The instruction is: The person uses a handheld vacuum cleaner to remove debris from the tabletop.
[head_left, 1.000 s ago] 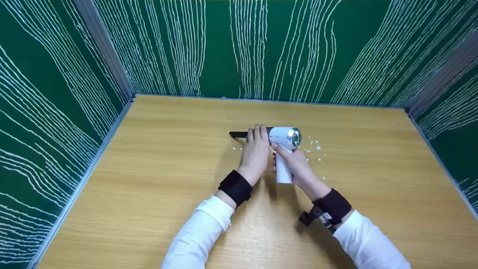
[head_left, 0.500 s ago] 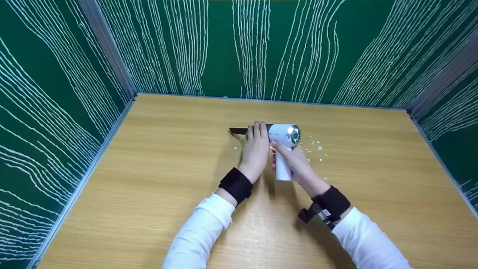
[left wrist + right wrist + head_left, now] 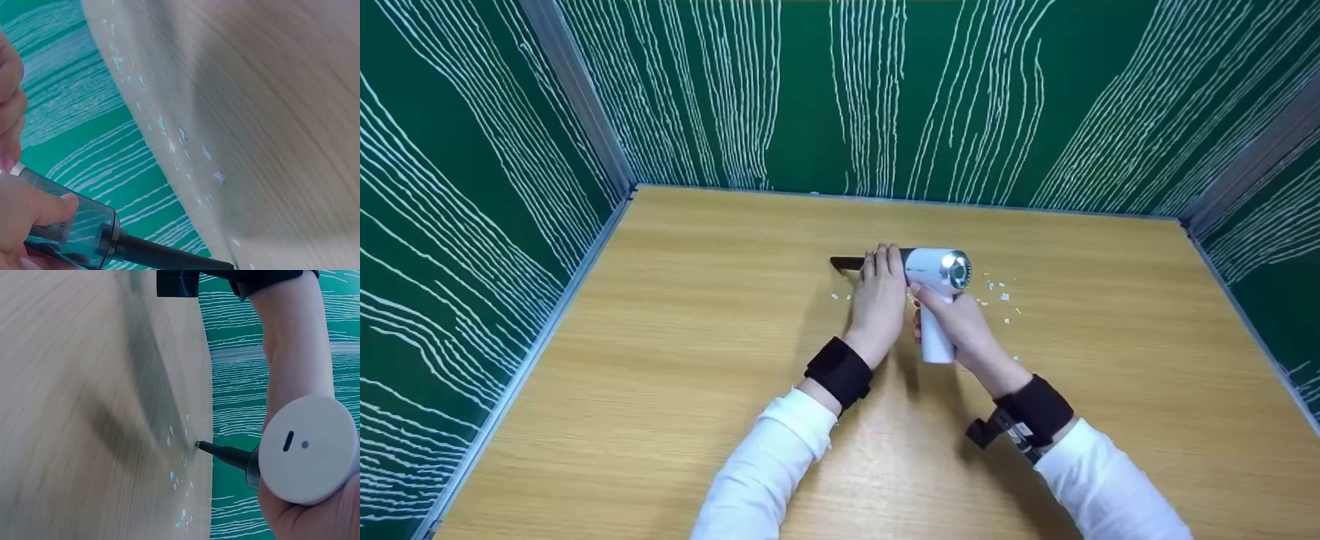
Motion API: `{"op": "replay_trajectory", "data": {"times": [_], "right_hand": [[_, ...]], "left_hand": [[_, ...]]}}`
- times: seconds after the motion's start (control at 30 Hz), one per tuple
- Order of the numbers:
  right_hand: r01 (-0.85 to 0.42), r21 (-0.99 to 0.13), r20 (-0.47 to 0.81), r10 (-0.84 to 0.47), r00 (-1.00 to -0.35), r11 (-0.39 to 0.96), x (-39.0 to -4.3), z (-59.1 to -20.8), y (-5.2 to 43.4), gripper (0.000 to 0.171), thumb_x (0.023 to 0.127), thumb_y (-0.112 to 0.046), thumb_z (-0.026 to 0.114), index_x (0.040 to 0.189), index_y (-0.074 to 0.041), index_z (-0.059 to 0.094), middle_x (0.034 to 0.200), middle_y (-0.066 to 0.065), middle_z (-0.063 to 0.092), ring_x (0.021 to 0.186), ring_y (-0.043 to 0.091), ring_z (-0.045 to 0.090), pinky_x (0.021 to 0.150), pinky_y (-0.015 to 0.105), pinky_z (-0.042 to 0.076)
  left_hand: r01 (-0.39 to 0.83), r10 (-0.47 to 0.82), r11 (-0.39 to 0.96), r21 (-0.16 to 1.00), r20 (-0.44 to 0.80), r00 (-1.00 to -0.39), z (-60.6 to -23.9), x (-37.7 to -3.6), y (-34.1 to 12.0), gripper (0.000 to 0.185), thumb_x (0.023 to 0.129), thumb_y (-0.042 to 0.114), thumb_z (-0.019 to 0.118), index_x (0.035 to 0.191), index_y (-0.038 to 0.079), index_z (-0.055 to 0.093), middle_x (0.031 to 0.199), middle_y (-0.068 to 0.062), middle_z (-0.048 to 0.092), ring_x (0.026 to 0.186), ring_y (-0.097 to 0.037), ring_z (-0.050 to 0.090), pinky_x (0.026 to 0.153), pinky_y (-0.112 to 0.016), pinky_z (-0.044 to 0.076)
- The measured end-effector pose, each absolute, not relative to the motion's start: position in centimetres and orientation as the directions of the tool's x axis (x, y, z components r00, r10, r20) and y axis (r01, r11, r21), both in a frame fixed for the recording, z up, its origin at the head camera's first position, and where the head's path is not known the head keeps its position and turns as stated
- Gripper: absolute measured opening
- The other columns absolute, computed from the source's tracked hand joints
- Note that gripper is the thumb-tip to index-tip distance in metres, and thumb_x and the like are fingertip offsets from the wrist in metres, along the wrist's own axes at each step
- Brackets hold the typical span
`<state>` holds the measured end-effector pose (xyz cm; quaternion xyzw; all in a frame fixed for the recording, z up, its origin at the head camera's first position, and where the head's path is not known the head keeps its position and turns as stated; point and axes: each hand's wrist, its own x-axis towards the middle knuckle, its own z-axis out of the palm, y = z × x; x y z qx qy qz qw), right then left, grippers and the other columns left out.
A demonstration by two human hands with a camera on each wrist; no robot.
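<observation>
The handheld vacuum (image 3: 928, 262) is glossy white, with a silvery end (image 3: 958, 270), smoky see-through cup (image 3: 93, 225) and slim black nozzle (image 3: 169, 255). It's held over the desk (image 3: 697, 300), nearer the far edge, a touch further rightward than a moment ago. The right hand (image 3: 966, 328) grips its handle (image 3: 937, 341); the left hand (image 3: 877, 304) clasps the cup.

We counted one white gadget (image 3: 931, 267) with one black nozzle (image 3: 170, 255), two hands (image 3: 877, 304), two wristbands (image 3: 1038, 409) and two white sleeves (image 3: 769, 465). We also spotted one table (image 3: 675, 322), three green walls (image 3: 802, 90), two grey posts (image 3: 579, 94) and a dozen-plus scraps (image 3: 219, 176), too tiny to tally.
</observation>
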<state>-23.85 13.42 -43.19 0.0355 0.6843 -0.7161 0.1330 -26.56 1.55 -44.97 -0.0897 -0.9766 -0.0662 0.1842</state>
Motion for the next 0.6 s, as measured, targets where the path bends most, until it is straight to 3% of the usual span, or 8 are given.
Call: {"op": "replay_trajectory", "data": {"times": [0.27, 0.6], "right_hand": [[0.22, -0.975, -0.22, -0.17, -0.961, 0.018, -23.0, -42.2, 14.6, 0.043, 0.08, -0.035, 0.063, 0.101, -0.001, 0.046, 0.068, 0.009, 0.056, 0.051, 0.017, 0.057, 0.051, 0.032, 0.053], [0.231, -0.972, -0.233, -0.174, -0.957, 0.03, -22.4, -41.8, 15.6, 0.047, 0.08, -0.035, 0.064, 0.099, 0.003, 0.045, 0.063, 0.006, 0.056, 0.048, 0.016, 0.056, 0.049, 0.033, 0.053]], "left_hand": [[0.229, 0.179, 0.97, 0.085, 0.391, -0.903, -44.6, -25.9, 2.3, 0.06, 0.085, 0.012, 0.056, 0.135, -0.002, 0.026, 0.137, -0.018, 0.036, 0.125, -0.031, 0.036, 0.106, -0.035, 0.029], [0.241, 0.191, 0.968, 0.062, 0.439, -0.878, -44.5, -25.1, 2.8, 0.056, 0.087, 0.016, 0.054, 0.133, -0.003, 0.029, 0.134, -0.018, 0.04, 0.123, -0.03, 0.04, 0.104, -0.035, 0.033]]}}
